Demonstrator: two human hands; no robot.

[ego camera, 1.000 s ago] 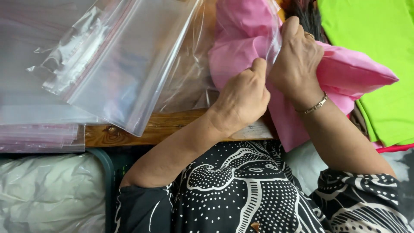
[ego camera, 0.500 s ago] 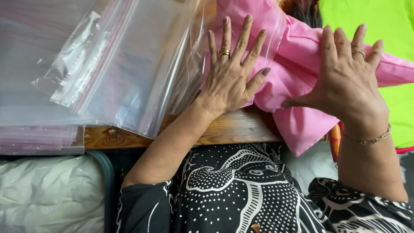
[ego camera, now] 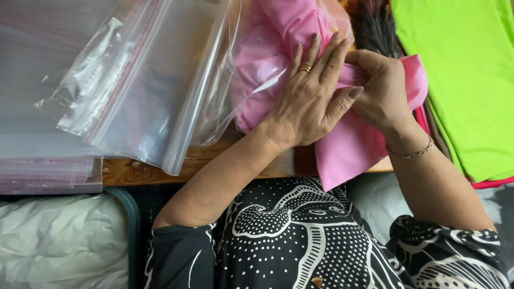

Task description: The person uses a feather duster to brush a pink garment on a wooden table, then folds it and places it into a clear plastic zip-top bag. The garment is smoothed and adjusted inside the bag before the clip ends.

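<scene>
Your right hand hides its fingertips in pink cloth | green fabric cut off at right edge | clear bags run off top-left.

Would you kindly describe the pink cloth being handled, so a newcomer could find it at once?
Start at the wooden table, whose near edge runs across the picture. Right of the clear plastic bags, both hands meet: left hand flat, right hand gripping. Under them lies the pink cloth, partly inside a clear bag, a corner hanging over the edge; the cloth stack beside it is lime green.
</scene>
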